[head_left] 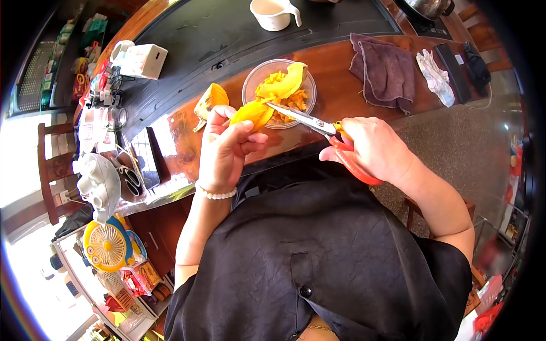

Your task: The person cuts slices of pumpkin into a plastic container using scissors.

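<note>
My left hand (224, 145) pinches an orange-yellow pumpkin piece (254, 115) between thumb and fingers. A pair of scissors (310, 120) with red handles is gripped in my right hand (375, 145), its blade tips at the right end of that piece. Beneath them stands a clear round bowl (245, 85) with small orange pumpkin bits (296, 101) in it. A larger pumpkin slice (284, 83) lies on top of the bits. Left of the bowl, another pumpkin chunk (217, 96) with rind rests on the table.
A white cup with a handle (274, 16) stands beyond the bowl. To the right lie a brown towel (387, 74) and a white cloth (435, 77). On the left are a white box (149, 61), a tablet (149, 156) and a yellow-blue fan (107, 245).
</note>
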Action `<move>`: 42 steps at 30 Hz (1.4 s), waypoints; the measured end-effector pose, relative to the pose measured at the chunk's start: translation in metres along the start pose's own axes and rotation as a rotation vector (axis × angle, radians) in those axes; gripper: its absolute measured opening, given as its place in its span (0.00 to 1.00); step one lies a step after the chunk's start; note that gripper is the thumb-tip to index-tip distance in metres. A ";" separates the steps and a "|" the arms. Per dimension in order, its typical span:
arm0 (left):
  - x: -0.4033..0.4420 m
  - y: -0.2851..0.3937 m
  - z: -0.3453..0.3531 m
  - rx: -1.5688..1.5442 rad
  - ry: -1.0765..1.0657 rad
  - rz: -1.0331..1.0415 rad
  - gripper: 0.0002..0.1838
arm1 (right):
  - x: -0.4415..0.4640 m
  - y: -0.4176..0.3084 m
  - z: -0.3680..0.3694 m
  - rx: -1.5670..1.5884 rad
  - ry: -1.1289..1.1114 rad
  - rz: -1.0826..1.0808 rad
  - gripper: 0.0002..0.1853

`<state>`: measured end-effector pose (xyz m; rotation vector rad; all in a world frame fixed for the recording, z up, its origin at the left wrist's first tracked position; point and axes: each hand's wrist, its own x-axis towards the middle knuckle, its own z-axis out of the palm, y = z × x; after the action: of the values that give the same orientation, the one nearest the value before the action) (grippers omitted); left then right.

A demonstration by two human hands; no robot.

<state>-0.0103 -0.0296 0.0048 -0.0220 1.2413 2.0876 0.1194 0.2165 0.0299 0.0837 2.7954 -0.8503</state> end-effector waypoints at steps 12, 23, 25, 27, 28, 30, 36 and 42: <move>-0.006 -0.004 0.013 0.207 -0.002 0.136 0.14 | -0.003 -0.005 -0.003 -0.005 0.061 -0.042 0.40; -0.003 -0.004 0.008 0.139 -0.039 0.119 0.13 | 0.001 -0.004 -0.007 0.076 -0.039 0.024 0.33; -0.001 -0.003 0.010 0.096 -0.024 0.123 0.13 | -0.001 -0.001 -0.008 0.180 -0.083 0.061 0.32; 0.000 -0.004 0.010 0.054 -0.010 0.126 0.14 | -0.002 0.003 -0.005 0.284 -0.126 0.099 0.31; 0.000 -0.005 0.008 0.059 -0.032 0.147 0.14 | -0.002 0.004 -0.003 0.367 -0.174 0.073 0.27; 0.001 -0.006 0.008 0.064 -0.055 0.166 0.14 | -0.002 0.002 -0.005 0.466 -0.275 0.050 0.26; 0.000 -0.008 0.011 0.052 -0.074 0.175 0.14 | 0.000 -0.007 -0.009 0.385 -0.300 0.084 0.30; -0.001 -0.008 0.008 0.029 -0.075 0.159 0.14 | 0.002 -0.008 -0.007 0.490 -0.222 0.117 0.31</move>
<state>-0.0019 -0.0213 0.0034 0.1717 1.2636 2.1833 0.1150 0.2135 0.0397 0.2136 2.3004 -1.3975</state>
